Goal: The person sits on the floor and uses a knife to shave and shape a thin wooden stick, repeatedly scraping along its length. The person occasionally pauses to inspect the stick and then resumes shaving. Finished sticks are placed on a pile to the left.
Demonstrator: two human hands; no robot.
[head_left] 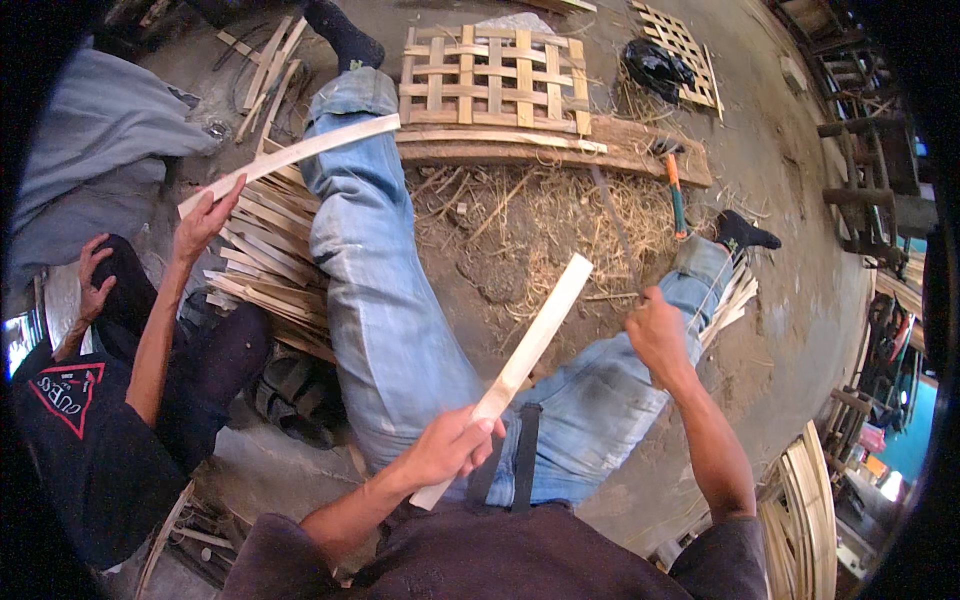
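My left hand [457, 443] is closed around the lower part of a flat, pale bamboo strip [540, 325], which slants up and to the right over my lap. Over my right knee, my right hand [660, 335] makes a fist. From it a long, narrow grey blade [612, 212], apparently a knife's, runs up over the shavings; its handle is hidden in the fist. Blade and strip are apart. Ahead, a woven bamboo lattice panel [465, 75] rests by a wooden plank [640, 150]. A hammer [675, 195] with an orange and green handle leans on the plank's right end.
At left, another person's hand [205, 222] holds a curved bamboo strip [290, 152] across my left leg. Split strips [280, 250] lie stacked beside that leg. Shavings [540, 225] cover the ground between my legs. A second lattice [690, 55] with a black bag [655, 68] lies far right.
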